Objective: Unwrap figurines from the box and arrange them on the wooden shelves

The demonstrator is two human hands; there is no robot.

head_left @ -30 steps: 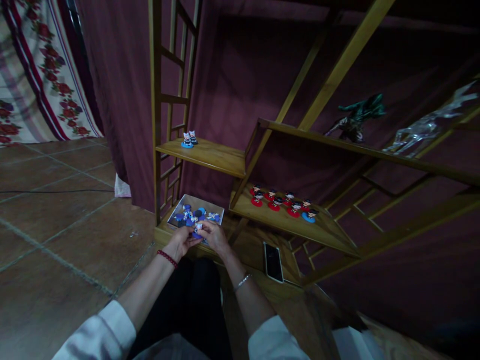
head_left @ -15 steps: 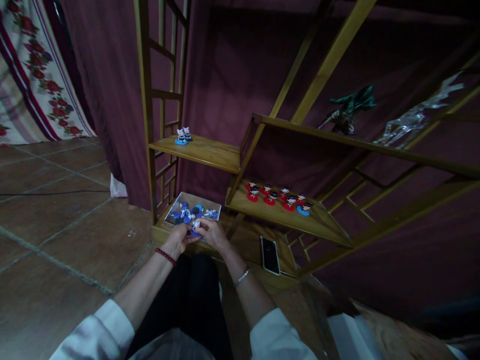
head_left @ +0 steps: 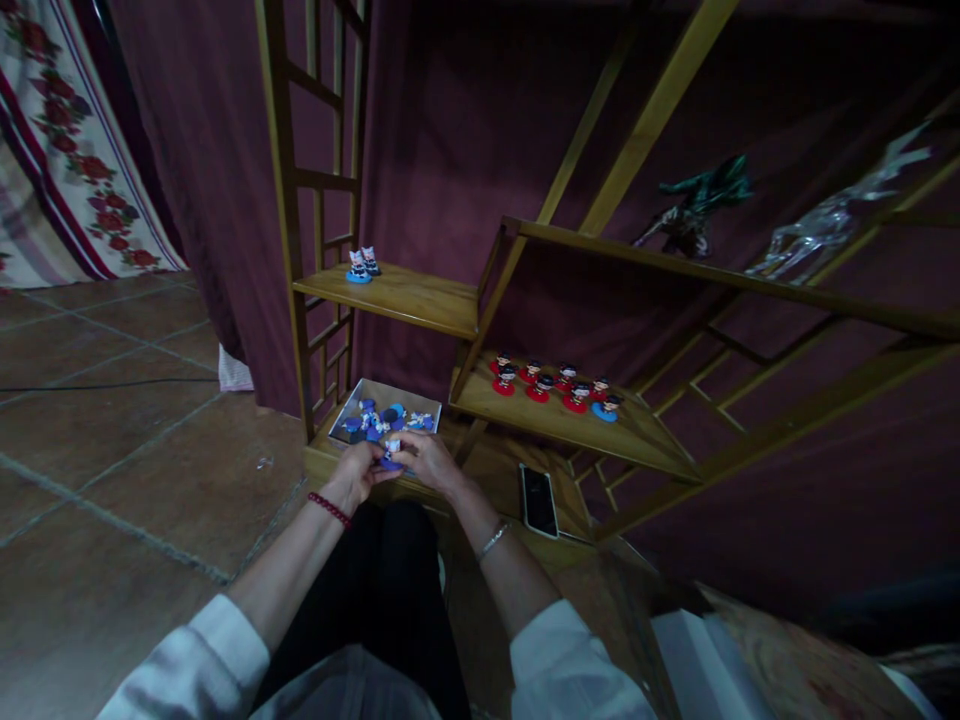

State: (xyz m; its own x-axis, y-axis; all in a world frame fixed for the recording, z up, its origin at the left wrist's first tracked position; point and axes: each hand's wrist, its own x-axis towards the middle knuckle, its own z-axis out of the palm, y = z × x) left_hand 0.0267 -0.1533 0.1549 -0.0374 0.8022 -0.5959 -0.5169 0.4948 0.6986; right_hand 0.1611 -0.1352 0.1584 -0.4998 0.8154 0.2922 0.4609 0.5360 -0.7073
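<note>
My left hand (head_left: 355, 473) and my right hand (head_left: 428, 462) meet over the near edge of a shallow cardboard box (head_left: 352, 399). Between their pinched fingers they hold a small blue-based figurine (head_left: 391, 456). The box stands on the lowest board of a wooden shelf unit and holds several more blue figurines (head_left: 381, 417). A row of several red-based figurines (head_left: 541, 382) with one blue-based one (head_left: 606, 408) stands on the shelf to the right. Two figurines (head_left: 362, 264) stand on the upper left shelf (head_left: 420, 296).
A dark phone (head_left: 538, 500) lies on the bottom board right of my hands. A green ornament (head_left: 694, 208) and a clear glass horse (head_left: 832, 220) sit on the top right shelf. Dark red curtain hangs behind; tiled floor (head_left: 127, 430) spreads left. My dark-clothed knee is below my hands.
The view drifted slightly, so the shelf moved up and left in the picture. Both hands stayed together on the small figurine at the box's near edge.
</note>
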